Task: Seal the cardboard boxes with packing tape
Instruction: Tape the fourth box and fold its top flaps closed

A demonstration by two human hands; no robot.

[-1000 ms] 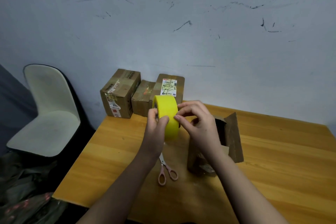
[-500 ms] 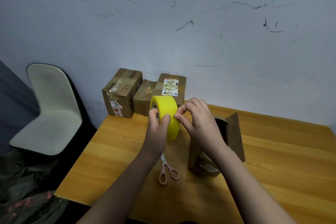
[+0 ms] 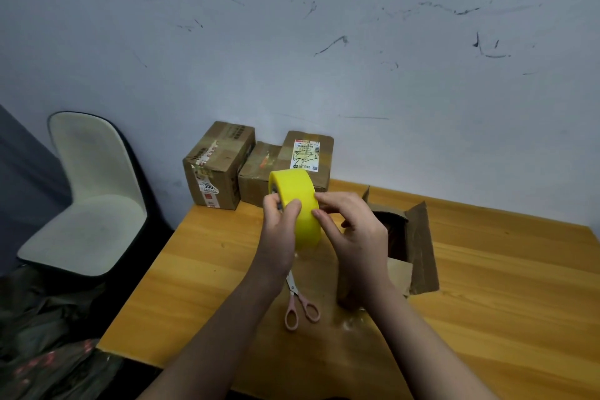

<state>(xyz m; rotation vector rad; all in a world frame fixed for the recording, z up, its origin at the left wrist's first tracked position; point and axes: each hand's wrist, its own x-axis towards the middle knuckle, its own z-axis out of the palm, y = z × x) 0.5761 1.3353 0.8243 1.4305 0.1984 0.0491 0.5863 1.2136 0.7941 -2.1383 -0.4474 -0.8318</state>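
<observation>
Above the wooden desk (image 3: pixel 487 269), left hand (image 3: pixel 279 230) grips the yellow roll of packing tape (image 3: pixel 297 204); right hand (image 3: pixel 352 230) picks at its surface. Open brown cardboard box (image 3: pixel 418 243) behind remains unsealed; taping hasn't begun.

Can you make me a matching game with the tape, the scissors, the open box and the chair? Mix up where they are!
Things:
1. yellow tape roll
2. pink scissors
3. open box
4. white chair

Places:
A. on the floor, left of the table
B. held up in both hands
C. flat on the table, under the arms
D. on the table, behind the right hand

Pairs: 1-B, 2-C, 3-D, 4-A
</observation>
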